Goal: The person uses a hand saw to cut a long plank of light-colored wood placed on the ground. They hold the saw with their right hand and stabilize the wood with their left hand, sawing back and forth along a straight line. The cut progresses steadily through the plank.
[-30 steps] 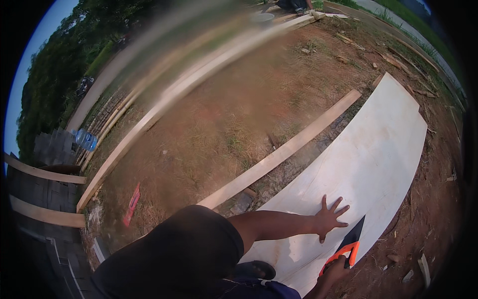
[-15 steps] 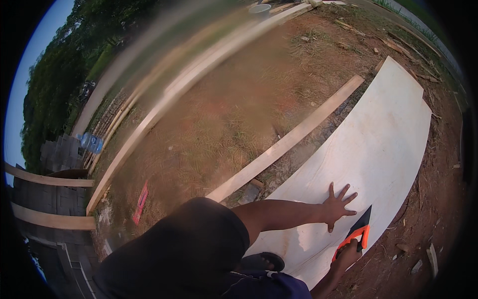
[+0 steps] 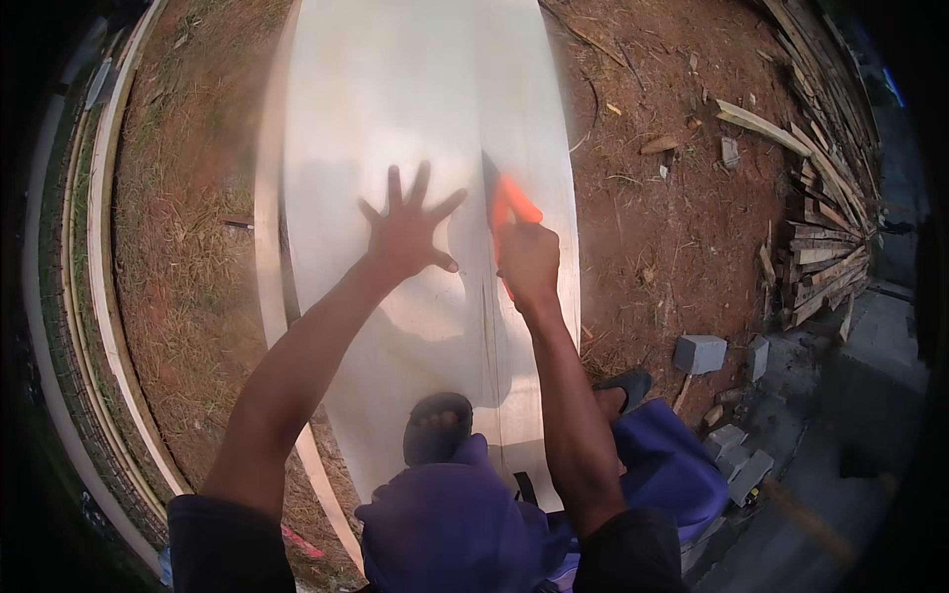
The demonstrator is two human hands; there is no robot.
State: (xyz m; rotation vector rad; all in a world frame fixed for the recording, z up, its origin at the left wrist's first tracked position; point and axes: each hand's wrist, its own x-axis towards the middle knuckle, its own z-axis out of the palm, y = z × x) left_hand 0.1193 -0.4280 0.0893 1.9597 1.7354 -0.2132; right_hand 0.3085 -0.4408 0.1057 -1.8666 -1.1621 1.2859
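A long pale plywood sheet (image 3: 381,94) stretches away in front of me. My left hand (image 3: 405,232) rests on it with spread fingers and holds nothing. To its right, my right hand (image 3: 532,259) is closed around the orange handle of a handsaw (image 3: 506,198). The saw's dark blade points away from me, and a thin dark line runs along the sheet from the saw back toward my body. My fingers and the sheet hide part of the saw. One sandalled foot (image 3: 438,427) stands on the sheet near its close end.
A wooden board (image 3: 269,198) lies along the sheet's left side, with a longer beam (image 3: 102,232) farther left. Stacked timber scraps (image 3: 825,257) lie at the right. Grey blocks (image 3: 700,353) sit near my other foot (image 3: 625,391). Reddish soil surrounds the sheet.
My view has swung to the right and down, so the sheet now runs straight ahead. The left hand stays spread on it and the right hand still grips the handsaw.
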